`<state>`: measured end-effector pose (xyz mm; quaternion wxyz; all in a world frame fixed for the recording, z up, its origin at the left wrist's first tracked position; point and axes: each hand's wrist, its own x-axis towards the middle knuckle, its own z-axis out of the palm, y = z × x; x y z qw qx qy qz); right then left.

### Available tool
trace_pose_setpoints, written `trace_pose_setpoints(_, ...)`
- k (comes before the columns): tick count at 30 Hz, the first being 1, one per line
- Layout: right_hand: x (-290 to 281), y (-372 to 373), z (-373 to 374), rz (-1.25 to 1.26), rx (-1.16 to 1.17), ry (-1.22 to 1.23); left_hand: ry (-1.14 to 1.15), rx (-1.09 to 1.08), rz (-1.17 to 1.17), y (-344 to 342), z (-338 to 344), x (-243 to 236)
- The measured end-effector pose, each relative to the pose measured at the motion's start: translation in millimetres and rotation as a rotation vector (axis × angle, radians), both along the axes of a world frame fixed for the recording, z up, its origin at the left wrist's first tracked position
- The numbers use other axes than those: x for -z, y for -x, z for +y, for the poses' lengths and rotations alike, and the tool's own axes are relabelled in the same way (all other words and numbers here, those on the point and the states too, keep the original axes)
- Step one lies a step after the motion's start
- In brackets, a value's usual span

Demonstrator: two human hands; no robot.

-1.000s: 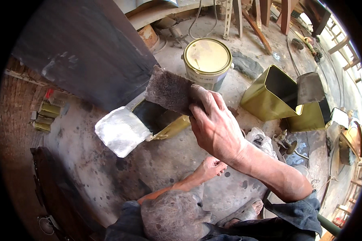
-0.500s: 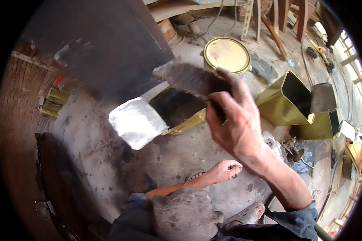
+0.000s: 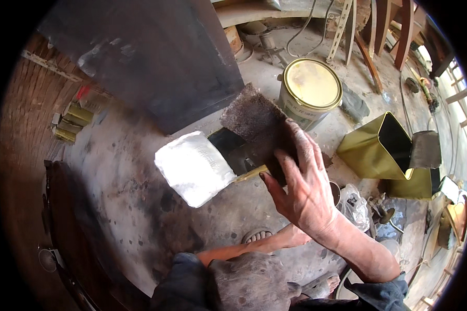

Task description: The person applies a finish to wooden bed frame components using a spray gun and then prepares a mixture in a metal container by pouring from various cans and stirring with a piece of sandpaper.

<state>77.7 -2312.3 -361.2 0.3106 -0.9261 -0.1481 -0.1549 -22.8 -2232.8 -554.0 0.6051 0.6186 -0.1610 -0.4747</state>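
Right hand (image 3: 303, 181) grips a dark, rough, rectangular metal sheet (image 3: 254, 122), fingers clamped over its near edge; the sheet tilts up and away, above the floor. Left hand not visible in the head view, so its state cannot be told. Under the sheet lies an open brass-coloured square tin (image 3: 233, 150), on its side, mouth partly hidden by the sheet and the hand. Its shiny silver flat face (image 3: 194, 167) shows to the left, on the stained concrete floor (image 3: 124, 192). Beyond the sheet stands a round paint can with a pale yellow lid (image 3: 311, 85), close behind it. To the right, well apart, a second open brass-coloured tin (image 3: 371, 150) with another grey sheet (image 3: 425, 149) against it. Large dark metal panel (image 3: 145, 57) leans at upper left. Bare foot (image 3: 290, 237) rests on the floor just below the hand.
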Motion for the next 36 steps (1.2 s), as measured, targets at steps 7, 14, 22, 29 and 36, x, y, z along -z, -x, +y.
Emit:
trace_pose_setpoints(7,10,2,-10,-0.025,0.010,-0.119,-0.094,0.064,0.077,7,1,15)
trace_pose_setpoints(14,5,-5,-29,0.213,0.137,-0.440,-0.091,0.095,0.144,5,-2,8)
trace_pose_setpoints(22,-37,-29,-60,-0.194,-0.083,-0.158,-0.055,0.054,0.232,6,4,2)
trace_pose_setpoints(29,-5,3,-100,-0.335,-0.328,0.271,0.010,0.046,0.207,11,-4,3)
trace_pose_setpoints(36,47,30,-89,-0.306,-0.267,0.286,-0.019,0.075,0.116,6,3,-3)
